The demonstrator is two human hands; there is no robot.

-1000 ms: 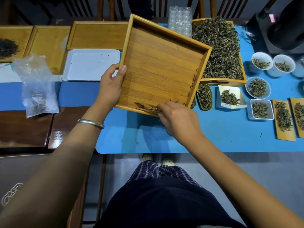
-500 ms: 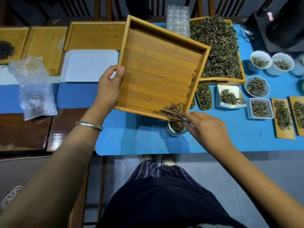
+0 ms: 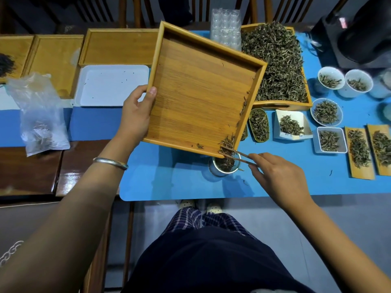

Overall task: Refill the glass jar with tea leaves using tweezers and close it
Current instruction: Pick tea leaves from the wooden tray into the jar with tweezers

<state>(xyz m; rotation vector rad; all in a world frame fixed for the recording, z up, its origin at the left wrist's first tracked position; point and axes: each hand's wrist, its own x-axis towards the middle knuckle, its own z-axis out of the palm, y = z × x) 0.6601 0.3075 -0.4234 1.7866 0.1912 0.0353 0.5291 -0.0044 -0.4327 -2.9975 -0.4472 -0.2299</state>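
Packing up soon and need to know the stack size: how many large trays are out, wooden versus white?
Wooden trays: 5
White tray: 1
Total: 6

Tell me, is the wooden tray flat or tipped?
Tipped. The left hand holds the wooden tray slanted, so the tea leaves gather at its low corner above the glass jar.
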